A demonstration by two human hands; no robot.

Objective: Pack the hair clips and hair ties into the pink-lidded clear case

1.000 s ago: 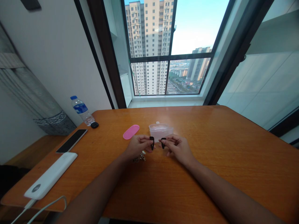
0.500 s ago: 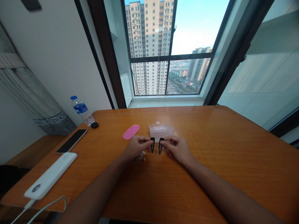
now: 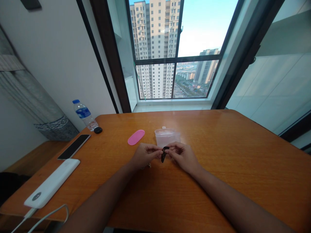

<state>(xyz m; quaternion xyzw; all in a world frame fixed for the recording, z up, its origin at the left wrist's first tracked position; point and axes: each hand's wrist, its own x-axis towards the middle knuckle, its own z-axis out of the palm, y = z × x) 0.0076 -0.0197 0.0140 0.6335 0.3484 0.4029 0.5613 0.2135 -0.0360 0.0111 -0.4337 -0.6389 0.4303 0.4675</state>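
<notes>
while the left hand (image 3: 147, 156) and right hand (image 3: 182, 157) meet almost tip to tip over the wooden table (image 3: 213, 181), the black clip (image 3: 163, 157) sits between them, its narrow end hanging toward seven o'clock. the left hand is closed in a pinch of thumb and fingers at the clip's left side; the right hand pinches near its upper end, the other fingers curled under. the dark shape may be one clip or two overlapping; i cannot tell. just beyond, at twelve o'clock from the clip, is the clear plastic box (image 3: 167, 134), its near edge partly hidden by the hands. at ten o'clock lies the pink oval piece (image 3: 136, 137), and at eight some small metal pieces (image 3: 149, 165) show below the left hand, mostly covered by it.

with so little surface gripped, the likeliest trouble is a slip: uneven pressure from the two pinches could twist the clip loose and drop it. if it is a sprung kind, squeezing could make it snap and nip a finger. a low left wrist could brush the metal pieces out of place, and a forward nudge could shove the box toward twelve.
</notes>
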